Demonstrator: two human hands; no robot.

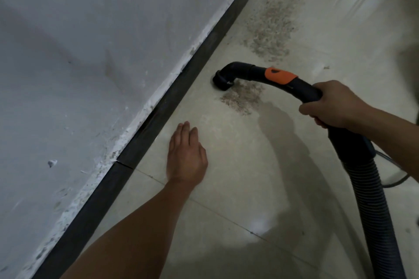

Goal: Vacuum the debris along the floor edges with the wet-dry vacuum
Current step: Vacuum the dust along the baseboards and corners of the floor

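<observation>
My right hand [333,104] grips the black vacuum hose handle [267,75], which has an orange band and curves down to a nozzle [221,79] resting on the pale tiled floor. A small patch of grey-brown debris [242,97] lies just behind the nozzle. A larger streak of debris [272,27] spreads farther along the floor near the dark baseboard [172,95]. The ribbed black hose [371,199] trails back to the lower right. My left hand [186,156] is flat, fingers together, palm down over the floor beside the baseboard, holding nothing.
A white, scuffed wall [90,63] runs diagonally along the left, with crumbled plaster above the baseboard. A thin grey cable [394,181] lies on the floor at the right, behind the hose. Tile joints [226,217] cross the floor near my forearm.
</observation>
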